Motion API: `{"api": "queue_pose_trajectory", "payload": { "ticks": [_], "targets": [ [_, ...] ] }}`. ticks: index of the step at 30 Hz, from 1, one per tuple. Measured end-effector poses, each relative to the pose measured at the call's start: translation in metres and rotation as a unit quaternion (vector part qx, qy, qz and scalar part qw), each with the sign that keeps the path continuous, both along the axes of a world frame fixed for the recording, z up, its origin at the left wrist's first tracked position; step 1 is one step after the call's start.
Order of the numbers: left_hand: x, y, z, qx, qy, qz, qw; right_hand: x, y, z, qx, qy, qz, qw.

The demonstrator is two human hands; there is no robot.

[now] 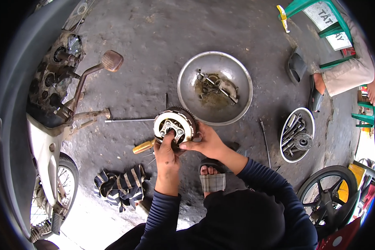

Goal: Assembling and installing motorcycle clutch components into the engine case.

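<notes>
Both my hands hold a motorcycle clutch assembly (157, 126), a round metal drum with a pale ring and dark toothed edge, its face tilted up. My left hand (167, 156) grips it from below, the thumb pressed into the bolted centre. Around the right side and lower rim wrap the fingers of my right hand (208, 143). The drum hides some fingertips. Just beyond it lies a large metal bowl (183, 98) with an oily puddle, a metal pipe piece (228, 88) and several small parts. A yellow-handled tool (143, 147) lies beside my left hand.
At left stands a motorcycle with an opened engine (56, 79) and a protruding pedal (112, 61). A long rod (129, 120) and striped cloth (123, 187) lie on the floor. To the right are a tool basin (284, 152), a wheel (350, 177) and a seated person's leg (348, 77).
</notes>
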State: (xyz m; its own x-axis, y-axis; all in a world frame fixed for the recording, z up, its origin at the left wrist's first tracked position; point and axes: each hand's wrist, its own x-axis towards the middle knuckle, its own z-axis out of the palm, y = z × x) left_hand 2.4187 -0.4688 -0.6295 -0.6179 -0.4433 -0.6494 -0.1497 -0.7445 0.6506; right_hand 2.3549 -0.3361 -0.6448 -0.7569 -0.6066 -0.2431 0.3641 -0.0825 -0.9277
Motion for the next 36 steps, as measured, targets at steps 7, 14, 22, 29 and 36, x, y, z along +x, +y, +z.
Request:
{"api": "queue_pose_trajectory", "payload": {
  "ticks": [7,14,22,29,36],
  "targets": [
    [0.027,-0.019,0.013,-0.002,-0.027,-0.032,0.999,-0.14,0.028,-0.016,0.498,0.559,0.037,0.662],
    [0.055,-0.015,0.021,0.068,-0.018,-0.013,0.997,-0.167,0.016,-0.042,0.546,0.586,0.168,0.574],
    [0.072,-0.014,0.01,0.073,0.002,0.003,0.997,-0.154,0.043,-0.005,0.141,0.132,0.004,0.981],
    [0.077,-0.024,0.019,0.07,0.042,-0.006,0.997,-0.131,0.063,0.032,-0.045,-0.01,-0.022,0.999],
    [0.146,-0.109,0.061,0.046,0.007,-0.171,0.984,-0.085,0.03,0.078,0.194,0.016,0.246,0.95]
  ]
}}
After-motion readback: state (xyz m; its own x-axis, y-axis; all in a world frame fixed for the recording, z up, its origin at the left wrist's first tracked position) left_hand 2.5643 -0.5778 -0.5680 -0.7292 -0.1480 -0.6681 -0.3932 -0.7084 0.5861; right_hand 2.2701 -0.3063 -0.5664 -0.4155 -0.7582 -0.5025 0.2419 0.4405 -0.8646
